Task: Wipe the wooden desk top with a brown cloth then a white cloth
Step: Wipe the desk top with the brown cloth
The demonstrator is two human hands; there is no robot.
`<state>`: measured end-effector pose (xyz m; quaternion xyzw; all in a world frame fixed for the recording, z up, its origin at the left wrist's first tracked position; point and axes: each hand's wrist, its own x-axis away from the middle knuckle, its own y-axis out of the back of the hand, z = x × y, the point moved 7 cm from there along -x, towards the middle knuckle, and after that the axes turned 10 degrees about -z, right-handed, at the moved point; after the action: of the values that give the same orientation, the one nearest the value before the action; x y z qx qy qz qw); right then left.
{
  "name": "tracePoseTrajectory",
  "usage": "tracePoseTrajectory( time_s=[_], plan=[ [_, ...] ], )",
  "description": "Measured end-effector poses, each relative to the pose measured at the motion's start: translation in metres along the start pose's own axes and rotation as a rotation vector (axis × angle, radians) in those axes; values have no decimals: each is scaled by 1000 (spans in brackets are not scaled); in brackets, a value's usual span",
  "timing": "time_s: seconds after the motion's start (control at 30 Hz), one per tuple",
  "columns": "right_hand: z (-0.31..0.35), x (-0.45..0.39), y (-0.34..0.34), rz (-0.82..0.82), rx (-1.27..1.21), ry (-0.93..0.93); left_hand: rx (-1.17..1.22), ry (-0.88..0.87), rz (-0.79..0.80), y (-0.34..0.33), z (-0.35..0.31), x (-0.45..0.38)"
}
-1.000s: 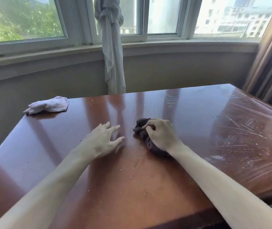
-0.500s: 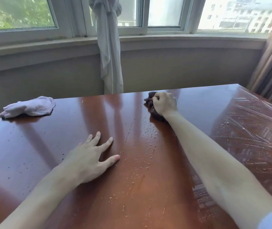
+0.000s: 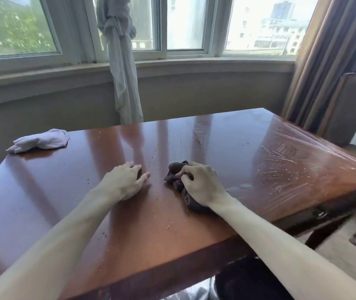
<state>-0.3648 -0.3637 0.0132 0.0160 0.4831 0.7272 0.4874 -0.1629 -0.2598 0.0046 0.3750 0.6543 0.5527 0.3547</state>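
My right hand (image 3: 203, 184) is curled tight around the brown cloth (image 3: 178, 177), which is bunched up and pressed on the table (image 3: 64, 191) near the middle, part of it trailing back under my wrist. My left hand (image 3: 125, 182) rests on the wood just beside it, holding nothing, fingers loosely bent with the tips on the surface and the thumb out toward the cloth; a small gap of bare wood lies between the two hands. I count two cloths: the brown one in my grip and one white cloth (image 3: 40, 140) lying crumpled at the far left corner, well apart from both hands. I see no container anywhere. The table top is glossy reddish-brown wood that mirrors the window, and it is dotted with small crumbs and specks. Its right end is covered with wrinkled clear plastic film (image 3: 291, 152). Behind the table runs a curved window (image 3: 185, 24) with a grey sill, a knotted pale curtain (image 3: 123, 68) hanging at the centre and a dark brown curtain (image 3: 332, 57) at the right.
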Motion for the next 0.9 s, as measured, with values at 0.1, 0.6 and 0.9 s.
tracePoseTrajectory(
  time_s=[0.1, 0.6, 0.9],
  plan=[
    [10, 38, 14, 17, -38, 40, 68, -73, -36, -2, -34, 22],
    [-53, -137, -38, -90, 74, -92, -103, -108, 77, -18, -36, 23],
    [-77, -208, -61, -122, 127, -180, -89, -69, 92, -21, -33, 18]
  ],
)
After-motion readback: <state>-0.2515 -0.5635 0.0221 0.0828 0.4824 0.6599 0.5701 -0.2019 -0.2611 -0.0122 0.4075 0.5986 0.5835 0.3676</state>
